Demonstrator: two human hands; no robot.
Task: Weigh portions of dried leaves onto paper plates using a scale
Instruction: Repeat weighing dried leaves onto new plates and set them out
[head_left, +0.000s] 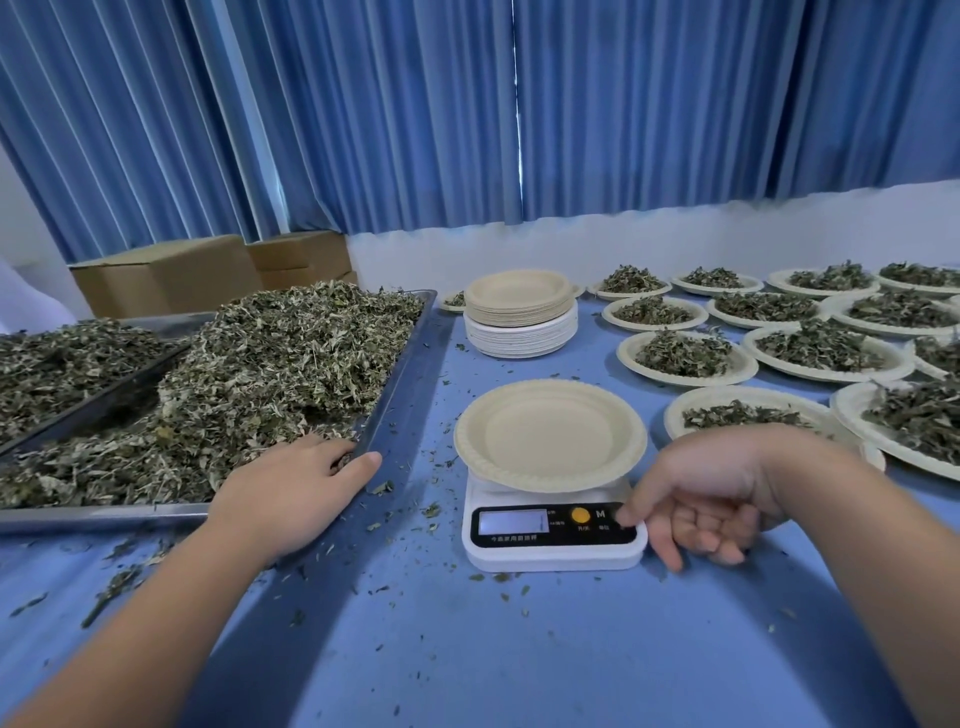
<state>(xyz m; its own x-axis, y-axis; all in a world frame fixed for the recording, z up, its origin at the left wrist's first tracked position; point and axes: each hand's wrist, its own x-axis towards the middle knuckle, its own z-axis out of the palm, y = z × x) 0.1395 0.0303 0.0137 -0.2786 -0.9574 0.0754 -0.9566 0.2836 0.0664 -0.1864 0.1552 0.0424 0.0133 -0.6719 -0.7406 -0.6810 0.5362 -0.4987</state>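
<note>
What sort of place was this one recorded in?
Probably a small herb or tea processing room, not a home kitchen: a metal tray heaped with dried leaves, a digital scale bearing an empty paper plate, and rows of filled plates on a blue table.

Even cool daylight; soft shadows; strong wide-angle bending at edges

Behind your table: blue pleated curtains (363, 104); white wall (675, 239) below them; two cardboard boxes (166, 275) at far left.
</note>
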